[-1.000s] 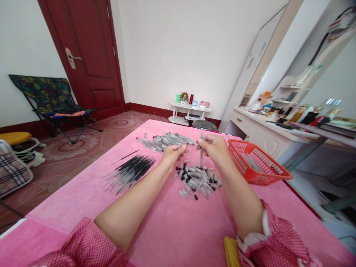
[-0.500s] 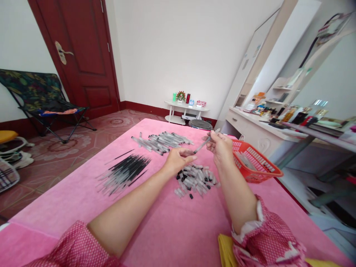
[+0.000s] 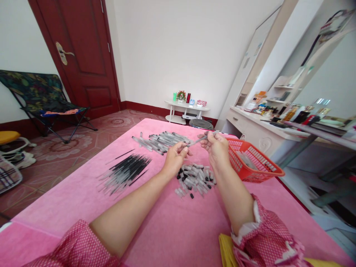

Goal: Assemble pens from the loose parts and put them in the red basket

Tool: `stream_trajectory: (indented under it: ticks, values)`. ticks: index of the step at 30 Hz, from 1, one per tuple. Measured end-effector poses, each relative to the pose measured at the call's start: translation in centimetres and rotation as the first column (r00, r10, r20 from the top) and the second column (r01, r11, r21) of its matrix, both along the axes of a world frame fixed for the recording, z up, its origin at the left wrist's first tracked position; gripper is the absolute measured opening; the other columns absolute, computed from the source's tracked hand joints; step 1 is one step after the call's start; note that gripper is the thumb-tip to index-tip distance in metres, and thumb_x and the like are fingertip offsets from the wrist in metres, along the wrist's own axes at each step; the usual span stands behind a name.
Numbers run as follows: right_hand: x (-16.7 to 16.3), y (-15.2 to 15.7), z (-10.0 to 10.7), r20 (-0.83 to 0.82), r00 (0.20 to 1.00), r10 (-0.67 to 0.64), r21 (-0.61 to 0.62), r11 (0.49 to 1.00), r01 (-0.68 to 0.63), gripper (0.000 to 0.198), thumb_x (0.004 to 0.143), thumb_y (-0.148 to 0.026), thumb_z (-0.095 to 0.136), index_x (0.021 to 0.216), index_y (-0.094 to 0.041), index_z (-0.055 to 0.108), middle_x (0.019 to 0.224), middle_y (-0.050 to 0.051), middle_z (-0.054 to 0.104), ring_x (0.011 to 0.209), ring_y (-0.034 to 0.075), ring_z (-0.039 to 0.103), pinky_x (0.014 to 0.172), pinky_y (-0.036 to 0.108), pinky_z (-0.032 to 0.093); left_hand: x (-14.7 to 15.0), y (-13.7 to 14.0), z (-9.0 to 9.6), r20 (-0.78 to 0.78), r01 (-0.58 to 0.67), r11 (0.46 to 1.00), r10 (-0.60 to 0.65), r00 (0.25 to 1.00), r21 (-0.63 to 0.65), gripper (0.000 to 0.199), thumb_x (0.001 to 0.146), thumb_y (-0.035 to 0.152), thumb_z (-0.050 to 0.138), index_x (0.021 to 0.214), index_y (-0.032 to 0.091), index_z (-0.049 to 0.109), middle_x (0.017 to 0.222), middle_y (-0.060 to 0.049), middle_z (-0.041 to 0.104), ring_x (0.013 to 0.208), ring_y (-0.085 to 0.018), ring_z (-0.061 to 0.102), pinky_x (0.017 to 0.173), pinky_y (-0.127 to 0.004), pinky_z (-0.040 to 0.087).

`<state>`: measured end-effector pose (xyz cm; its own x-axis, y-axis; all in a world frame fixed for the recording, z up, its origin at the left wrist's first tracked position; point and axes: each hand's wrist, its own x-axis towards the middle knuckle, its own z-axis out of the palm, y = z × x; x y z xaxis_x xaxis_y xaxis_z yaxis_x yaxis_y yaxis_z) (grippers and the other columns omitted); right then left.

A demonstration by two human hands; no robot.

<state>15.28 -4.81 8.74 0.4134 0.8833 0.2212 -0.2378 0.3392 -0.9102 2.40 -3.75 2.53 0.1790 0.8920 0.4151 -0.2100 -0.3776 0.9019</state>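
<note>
Taking the grey pen [image 3: 198, 140] as the centre of the clock, the left hand [image 3: 175, 159] is sitting at about eight o'clock and the right hand [image 3: 218, 146] at about three. The left hand is pinching the pen's lower end between thumb and fingers, while the right hand is gripping it farther along, so the pen is slanting upward toward two o'clock above the bench [image 3: 167, 222]. A pale piece is jutting past the right hand; what it is, one cannot tell. At nine o'clock a bunch of pen barrels [image 3: 164, 142] is lying just beyond the left hand. At eight, farther out, a fan of thin black-and-clear refills [image 3: 129, 168] is spreading over the pink cover. At six, near both hands, loose caps [image 3: 196, 180], clear and black, are lying in a heap. Between three and four, a red basket [image 3: 251, 177] is standing beside the right forearm, holding some clear pieces. Between five and six, a yellow cloth [image 3: 227, 250] is lying by the right sleeve.
</note>
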Motion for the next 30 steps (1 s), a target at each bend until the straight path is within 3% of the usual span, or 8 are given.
stream_trajectory:
  ticks: [4, 10, 15, 17, 21, 23, 27, 30]
  values:
    - [-0.17, -0.10, 0.07, 0.012, 0.999, 0.032, -0.001, 0.999, -0.032, 0.015, 0.079, -0.029, 0.058, 0.078, -0.016, 0.052, 0.064, 0.003, 0.067, 0.040, 0.006, 0.053, 0.040, 0.016, 0.044, -0.06, -0.13, 0.04, 0.001, 0.035, 0.999, -0.034, 0.999, -0.009, 0.023, 0.081, 0.036, 0.050, 0.068, 0.018, 0.053, 0.065, -0.001, 0.063, 0.056, -0.011, 0.049, 0.054, -0.020, 0.036]
    - [-0.31, 0.04, -0.23, 0.027, 0.999, 0.044, 0.031, 0.998, -0.045, 0.020, 0.078, -0.034, 0.060, 0.078, -0.016, 0.051, 0.065, 0.002, 0.067, 0.041, 0.006, 0.053, 0.041, 0.016, 0.044, 0.29, 0.04, -0.01, 0.093, 0.157, 0.970, -0.141, 0.986, -0.187, 0.038, 0.082, 0.050, 0.041, 0.060, 0.019, 0.045, 0.051, -0.001, 0.057, 0.044, -0.011, 0.045, 0.044, -0.021, 0.027]
    - [-0.26, 0.10, -0.30, 0.001, 1.000, 0.021, 0.035, 0.999, -0.021, 0.017, 0.078, -0.031, 0.059, 0.079, -0.016, 0.051, 0.066, 0.003, 0.067, 0.041, 0.006, 0.054, 0.041, 0.017, 0.044, 0.31, -0.04, -0.11, 0.025, 0.008, 1.000, -0.008, 1.000, -0.025, 0.032, 0.079, 0.049, 0.052, 0.070, 0.018, 0.054, 0.061, 0.001, 0.059, 0.048, -0.009, 0.047, 0.050, -0.021, 0.035]
    - [-0.37, 0.00, -0.18, 0.012, 0.999, 0.037, 0.026, 0.999, -0.037, 0.017, 0.078, -0.031, 0.059, 0.078, -0.016, 0.051, 0.066, 0.003, 0.067, 0.041, 0.007, 0.054, 0.041, 0.017, 0.044, 0.24, -0.07, -0.13, 0.020, 0.014, 1.000, -0.014, 1.000, -0.023, 0.035, 0.079, 0.050, 0.050, 0.065, 0.018, 0.051, 0.056, 0.001, 0.057, 0.045, -0.008, 0.046, 0.049, -0.020, 0.034]
    - [-0.62, -0.19, -0.03, 0.023, 0.997, 0.076, 0.027, 0.997, -0.076, 0.015, 0.080, -0.030, 0.057, 0.078, -0.016, 0.052, 0.068, 0.004, 0.068, 0.044, 0.007, 0.056, 0.044, 0.017, 0.046, 0.11, 0.01, -0.11, 0.095, 0.170, 0.963, -0.153, 0.984, -0.207, 0.052, 0.080, 0.063, 0.037, 0.053, 0.018, 0.042, 0.044, 0.000, 0.051, 0.037, -0.009, 0.044, 0.039, -0.021, 0.026]
    - [-0.57, -0.13, -0.10, -0.006, 0.998, 0.066, 0.030, 0.997, -0.066, 0.011, 0.081, -0.026, 0.055, 0.079, -0.015, 0.052, 0.068, 0.004, 0.069, 0.042, 0.007, 0.056, 0.044, 0.017, 0.046, 0.03, 0.12, -0.11, 0.106, 0.171, 0.952, -0.148, 0.983, -0.254, 0.056, 0.078, 0.067, 0.032, 0.055, 0.018, 0.044, 0.047, -0.001, 0.054, 0.035, -0.009, 0.045, 0.036, -0.020, 0.021]
    - [-0.20, 0.15, -0.38, -0.052, 0.998, 0.036, 0.012, 0.999, -0.035, 0.007, 0.083, -0.021, 0.053, 0.078, -0.015, 0.052, 0.064, 0.003, 0.068, 0.040, 0.006, 0.054, 0.041, 0.016, 0.045, -0.07, 0.35, -0.20, 0.051, 0.066, 0.989, -0.060, 0.997, -0.133, 0.041, 0.076, 0.058, 0.051, 0.074, 0.017, 0.053, 0.061, 0.002, 0.059, 0.036, -0.006, 0.045, 0.037, -0.019, 0.024]
    - [-0.16, 0.27, -0.52, -0.053, 0.997, 0.052, -0.004, 0.999, -0.052, 0.009, 0.082, -0.022, 0.054, 0.077, -0.015, 0.053, 0.062, 0.002, 0.067, 0.040, 0.006, 0.054, 0.041, 0.015, 0.045, -0.08, 0.42, -0.28, 0.047, 0.083, 0.989, -0.078, 0.996, -0.120, 0.038, 0.078, 0.053, 0.050, 0.067, 0.017, 0.050, 0.056, 0.003, 0.056, 0.036, -0.006, 0.044, 0.039, -0.019, 0.028]
